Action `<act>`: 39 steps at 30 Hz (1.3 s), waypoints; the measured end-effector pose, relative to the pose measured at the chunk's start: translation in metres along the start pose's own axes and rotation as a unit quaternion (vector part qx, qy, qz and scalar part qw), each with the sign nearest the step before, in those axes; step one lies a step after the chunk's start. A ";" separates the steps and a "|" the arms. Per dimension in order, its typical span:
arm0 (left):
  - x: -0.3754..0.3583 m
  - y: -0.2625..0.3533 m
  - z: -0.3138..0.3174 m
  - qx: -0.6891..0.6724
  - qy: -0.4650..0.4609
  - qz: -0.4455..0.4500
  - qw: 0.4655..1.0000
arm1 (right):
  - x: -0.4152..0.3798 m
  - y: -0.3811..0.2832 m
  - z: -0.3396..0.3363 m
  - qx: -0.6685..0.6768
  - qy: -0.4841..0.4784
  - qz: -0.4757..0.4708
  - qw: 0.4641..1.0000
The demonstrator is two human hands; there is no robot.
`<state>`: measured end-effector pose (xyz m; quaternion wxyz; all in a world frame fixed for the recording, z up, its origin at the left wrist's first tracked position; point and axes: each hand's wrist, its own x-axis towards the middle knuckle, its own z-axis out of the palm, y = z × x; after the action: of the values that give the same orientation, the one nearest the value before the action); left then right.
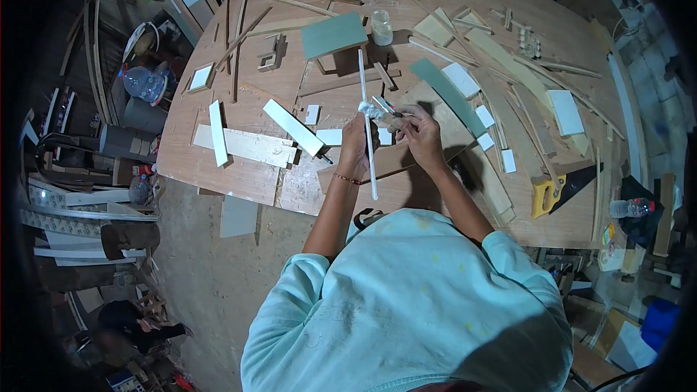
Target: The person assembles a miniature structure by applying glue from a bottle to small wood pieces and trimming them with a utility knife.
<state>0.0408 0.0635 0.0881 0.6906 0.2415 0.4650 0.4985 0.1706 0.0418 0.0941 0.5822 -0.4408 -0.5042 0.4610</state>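
Observation:
My left hand point(354, 147) is closed around a long, thin white strip point(372, 174) that runs away from my body over the table. A crumpled white lump point(370, 109), perhaps cloth or paper, sits against the strip just above those fingers. Close by on the right, my right hand point(422, 136) has its fingers pinched together beside a small light-coloured piece point(390, 107). What exactly the right fingers grip is too small to tell. Beyond both hands stands a small wooden piece with a green top point(334, 35), near a glass jar point(381, 27).
Wood strips and white blocks lie over the large table point(247, 94). A handsaw with a yellow handle point(546, 196) rests at the right front. On the right also lies a green board point(446, 94). Another person point(134, 323) is low at the far left, among scrap wood.

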 end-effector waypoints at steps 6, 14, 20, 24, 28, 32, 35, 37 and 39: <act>-0.001 0.003 -0.001 -0.010 -0.008 0.003 1.000 | 0.001 0.007 -0.003 -0.085 -0.030 -0.032 0.995; 0.001 0.009 -0.007 -0.012 -0.018 0.030 0.999 | 0.002 0.002 -0.008 -0.072 0.015 -0.023 0.997; -0.004 0.008 -0.003 -0.007 0.000 0.015 1.000 | 0.000 -0.007 -0.003 -0.107 -0.032 -0.079 0.991; -0.001 0.000 -0.006 -0.006 -0.032 0.011 0.999 | 0.007 -0.007 -0.004 -0.190 -0.003 -0.110 0.976; -0.005 -0.006 -0.003 0.017 -0.051 -0.003 0.999 | 0.019 -0.019 -0.005 -0.194 0.080 -0.128 0.969; -0.008 -0.003 0.000 0.018 -0.057 -0.009 0.998 | 0.021 -0.021 -0.009 -0.177 0.125 -0.137 0.967; -0.015 0.011 0.010 0.063 -0.042 -0.011 0.997 | 0.013 -0.016 -0.010 -0.185 0.072 -0.136 0.971; -0.010 -0.001 0.000 -0.011 -0.073 0.051 0.996 | 0.005 -0.013 0.000 -0.136 0.016 -0.138 0.981; 0.000 -0.003 -0.001 0.029 -0.053 0.056 0.997 | -0.003 -0.006 0.008 -0.056 -0.003 -0.100 0.993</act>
<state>0.0412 0.0626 0.0851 0.6781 0.3130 0.4277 0.5092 0.1627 0.0384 0.0998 0.5982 -0.4189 -0.5723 0.3729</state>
